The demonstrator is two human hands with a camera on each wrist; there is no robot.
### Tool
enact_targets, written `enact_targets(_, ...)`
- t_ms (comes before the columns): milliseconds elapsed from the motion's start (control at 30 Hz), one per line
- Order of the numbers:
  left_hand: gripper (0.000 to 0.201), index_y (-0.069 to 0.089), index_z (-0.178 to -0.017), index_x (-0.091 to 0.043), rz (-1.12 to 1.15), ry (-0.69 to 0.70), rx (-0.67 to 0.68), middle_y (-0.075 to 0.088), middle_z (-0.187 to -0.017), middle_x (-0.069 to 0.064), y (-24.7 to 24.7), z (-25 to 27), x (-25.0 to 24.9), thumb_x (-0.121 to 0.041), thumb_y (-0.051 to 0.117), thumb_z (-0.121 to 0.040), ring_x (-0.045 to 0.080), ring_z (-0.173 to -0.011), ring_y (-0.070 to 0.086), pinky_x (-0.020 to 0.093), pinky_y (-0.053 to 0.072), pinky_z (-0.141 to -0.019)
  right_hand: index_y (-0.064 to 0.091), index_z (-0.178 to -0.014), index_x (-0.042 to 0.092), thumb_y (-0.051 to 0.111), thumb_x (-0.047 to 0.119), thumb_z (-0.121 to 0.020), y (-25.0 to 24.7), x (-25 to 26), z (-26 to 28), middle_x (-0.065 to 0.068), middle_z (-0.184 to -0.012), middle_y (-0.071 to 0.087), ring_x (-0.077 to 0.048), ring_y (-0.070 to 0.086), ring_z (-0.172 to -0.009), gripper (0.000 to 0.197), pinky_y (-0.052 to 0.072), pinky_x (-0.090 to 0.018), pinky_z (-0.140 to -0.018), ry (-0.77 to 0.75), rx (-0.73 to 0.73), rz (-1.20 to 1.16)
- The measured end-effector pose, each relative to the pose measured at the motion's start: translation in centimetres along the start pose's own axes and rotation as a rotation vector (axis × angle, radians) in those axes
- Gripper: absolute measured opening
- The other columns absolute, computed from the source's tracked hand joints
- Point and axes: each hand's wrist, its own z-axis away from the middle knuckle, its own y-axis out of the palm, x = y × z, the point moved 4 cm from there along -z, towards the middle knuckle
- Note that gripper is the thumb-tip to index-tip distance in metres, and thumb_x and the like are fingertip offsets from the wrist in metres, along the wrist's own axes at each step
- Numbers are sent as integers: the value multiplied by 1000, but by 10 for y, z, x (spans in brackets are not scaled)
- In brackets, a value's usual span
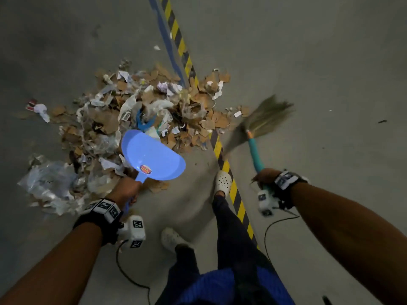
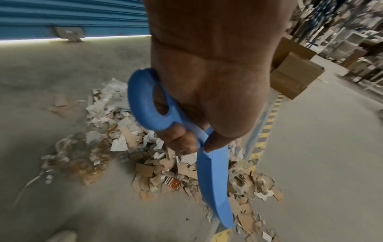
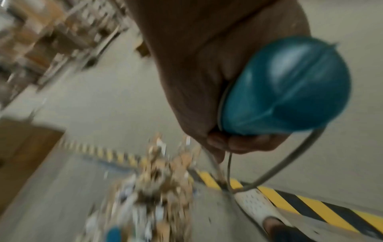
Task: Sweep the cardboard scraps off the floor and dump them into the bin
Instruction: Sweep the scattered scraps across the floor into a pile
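Observation:
A wide heap of cardboard scraps [image 1: 123, 119], paper and clear plastic lies on the grey floor, also seen as the scrap heap [image 2: 157, 170] in the left wrist view. My left hand [image 1: 126, 191] grips the handle of a blue dustpan [image 1: 152, 156], held above the heap's near edge; the dustpan handle [image 2: 151, 101] runs through my fist. My right hand [image 1: 265, 177] grips the teal handle of a grass broom [image 1: 267, 115], whose blurred bristles are at the heap's right edge. The handle's teal end [image 3: 290, 88] sticks out of my fist.
A yellow-and-black striped floor line [image 1: 187, 62] crosses under the heap and runs past my white shoes [image 1: 223, 182]. Stacked cardboard boxes [image 2: 294, 73] and shelving stand further off. A blue shutter [image 2: 72, 16] closes the far wall. No bin is in view.

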Motion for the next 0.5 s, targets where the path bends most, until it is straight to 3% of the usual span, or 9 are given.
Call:
enact_targets(67, 24, 43, -63, -2, -10, -57, 8, 38, -41, 10, 5, 0, 8, 2, 44, -86, 18, -27, 32, 20, 26, -39, 61, -74, -2, 57, 23, -95, 42, 21, -2, 10, -31, 50, -17, 57, -64, 33, 45, -28, -72, -66, 88, 154)
enact_targets(100, 24, 43, -63, -2, -16, -83, 6, 39, -44, 11, 8, 2, 13, 3, 44, -86, 18, -28, 32, 18, 24, -35, 64, -85, -3, 56, 21, -94, 59, 29, 0, 6, -44, 60, -22, 60, -73, 27, 46, -30, -75, -92, 109, 171)
enact_targets(133, 25, 42, -63, -2, -15, -105, -4, 39, -46, 11, 10, 5, 17, 5, 43, -86, 17, -27, 32, 16, 22, -32, 66, -96, -4, 55, 20, -93, 72, 35, 1, -4, -69, 69, -28, 62, -83, 26, 46, -31, -76, -110, 124, 180)
enact_targets(200, 31, 40, -57, -3, 16, -147, -33, 37, -41, 8, 14, 13, 27, 9, 43, -85, 13, -22, 29, 13, 19, -29, 64, -109, -3, 54, 19, -94, 87, 41, 6, -18, -109, 67, -32, 63, -100, 29, 47, -33, -79, -163, 136, 249)
enact_targets(233, 34, 39, -54, -4, 41, -172, -43, 35, -37, 7, 17, 17, 34, 9, 43, -85, 13, -22, 28, 13, 19, -31, 63, -104, -1, 55, 18, -93, 87, 45, 12, -21, -110, 65, -33, 62, -102, 23, 47, -33, -77, -196, 135, 293)
enact_targets(300, 33, 40, -55, -3, 95, -204, -46, 32, -33, 8, 19, 22, 50, 7, 43, -86, 16, -22, 26, 15, 21, -35, 58, -85, 3, 57, 15, -89, 78, 48, 23, -19, -87, 60, -27, 60, -86, 13, 44, -28, -61, -238, 104, 350)
enact_targets(400, 22, 45, -66, -1, 132, -192, -19, 35, -37, 11, 21, 33, 68, 5, 43, -87, 17, -23, 28, 18, 23, -39, 62, -92, 2, 61, 15, -87, 61, 44, 37, -8, -66, 47, -5, 50, -42, 15, 31, -13, -37, -299, 34, 373)
enact_targets(433, 24, 43, -65, -5, 140, -179, -20, 37, -38, 12, 22, 38, 72, 2, 44, -88, 18, -24, 29, 20, 24, -40, 60, -93, 5, 62, 14, -85, 54, 40, 45, -6, -64, 49, -5, 47, -36, 12, 32, -12, -34, -314, 8, 397)
enact_targets(500, 29, 41, -64, -15, 165, -152, -41, 37, -38, 12, 23, 49, 79, -6, 46, -91, 18, -27, 30, 21, 25, -41, 57, -94, 5, 60, 9, -83, 44, 27, 62, -4, -64, 56, -6, 49, -39, 12, 36, -13, -33, -324, -45, 420)
